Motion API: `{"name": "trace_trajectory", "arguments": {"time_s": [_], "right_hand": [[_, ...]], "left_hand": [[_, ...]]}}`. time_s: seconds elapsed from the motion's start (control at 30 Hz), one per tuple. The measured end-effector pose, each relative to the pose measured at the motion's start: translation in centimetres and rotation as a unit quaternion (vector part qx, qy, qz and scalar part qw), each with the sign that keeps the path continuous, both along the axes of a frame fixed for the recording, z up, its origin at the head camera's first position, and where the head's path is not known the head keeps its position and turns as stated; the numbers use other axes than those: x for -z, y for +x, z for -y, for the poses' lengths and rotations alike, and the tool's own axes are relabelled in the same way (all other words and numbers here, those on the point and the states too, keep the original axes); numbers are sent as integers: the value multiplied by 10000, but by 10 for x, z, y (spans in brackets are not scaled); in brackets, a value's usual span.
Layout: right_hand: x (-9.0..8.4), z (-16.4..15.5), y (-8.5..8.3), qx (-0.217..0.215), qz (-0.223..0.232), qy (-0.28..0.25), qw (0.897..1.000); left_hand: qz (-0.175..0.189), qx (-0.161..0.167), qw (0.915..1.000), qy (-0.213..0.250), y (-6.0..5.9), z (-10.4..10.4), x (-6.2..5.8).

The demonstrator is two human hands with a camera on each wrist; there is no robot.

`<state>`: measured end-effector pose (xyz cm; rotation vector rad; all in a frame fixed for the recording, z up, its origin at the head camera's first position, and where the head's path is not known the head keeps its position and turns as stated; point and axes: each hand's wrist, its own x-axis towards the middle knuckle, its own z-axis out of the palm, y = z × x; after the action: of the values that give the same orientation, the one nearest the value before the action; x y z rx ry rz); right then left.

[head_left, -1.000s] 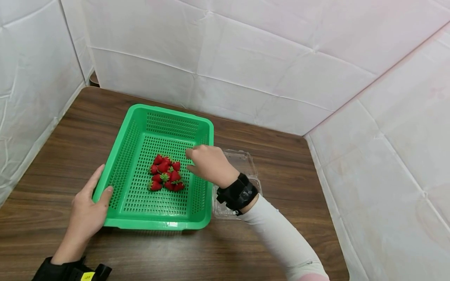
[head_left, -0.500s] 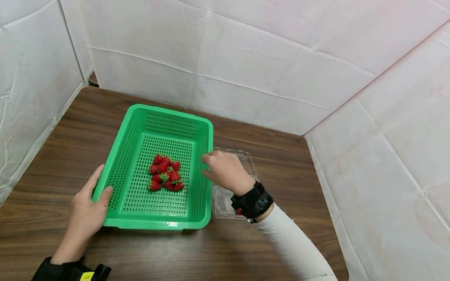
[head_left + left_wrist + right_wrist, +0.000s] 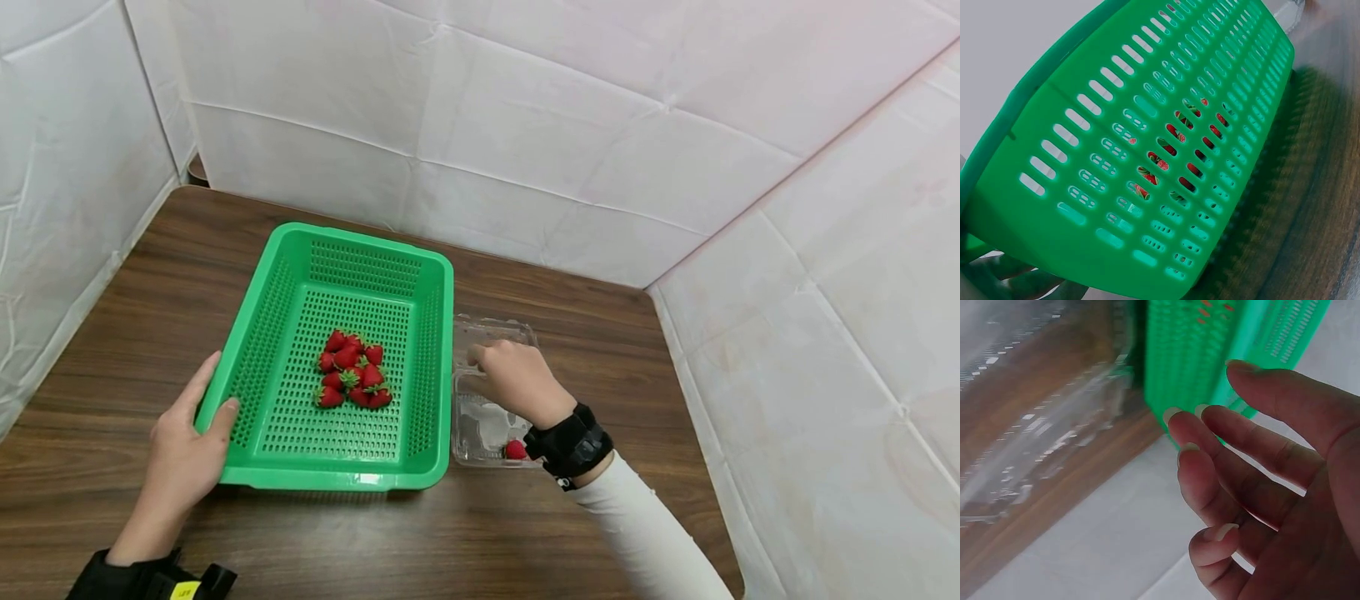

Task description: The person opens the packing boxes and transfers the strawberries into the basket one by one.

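On the left in the head view, my left hand (image 3: 187, 442) grips the rim of a green plastic basket (image 3: 431, 479), thumb on the inner side. Several red strawberries (image 3: 348, 358) with green leaves lie together on its perforated floor; the left wrist view shows them through the slots of the basket wall (image 3: 1116, 212). My right hand (image 3: 521, 379) is over a clear hinged plastic box (image 3: 468, 446) beside the basket. In the right wrist view its fingers (image 3: 1200, 481) are loosely bent with nothing between them. A single strawberry (image 3: 515, 450) lies at the box's near right corner.
The basket and box stand side by side on a dark wood table (image 3: 600, 350). White sheeting (image 3: 525, 150) rises behind the table and along both sides. The box's opened lid (image 3: 498, 331) lies toward the back.
My right hand has moved right, from over the basket to over the clear box. The strawberry in the box has come into view. My left hand and the basket stay put.
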<state>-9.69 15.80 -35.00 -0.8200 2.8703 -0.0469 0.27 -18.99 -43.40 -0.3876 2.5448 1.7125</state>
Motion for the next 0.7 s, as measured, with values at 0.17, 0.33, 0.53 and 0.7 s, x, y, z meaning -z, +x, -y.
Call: {"name": "trace_trajectory", "arguments": {"time_s": [0.17, 0.33, 0.53, 0.7], "right_hand": [[9, -19, 2, 380, 314, 164, 9986], [14, -36, 5, 532, 585, 430, 9959], [19, -47, 10, 680, 936, 575, 9916], [23, -52, 13, 795, 1176, 741, 9871]], "left_hand": [[-44, -25, 10000, -8, 0, 0, 0], [-52, -25, 10000, -20, 0, 0, 0], [-32, -34, 10000, -10, 0, 0, 1], [-43, -34, 10000, -11, 0, 0, 1]]}}
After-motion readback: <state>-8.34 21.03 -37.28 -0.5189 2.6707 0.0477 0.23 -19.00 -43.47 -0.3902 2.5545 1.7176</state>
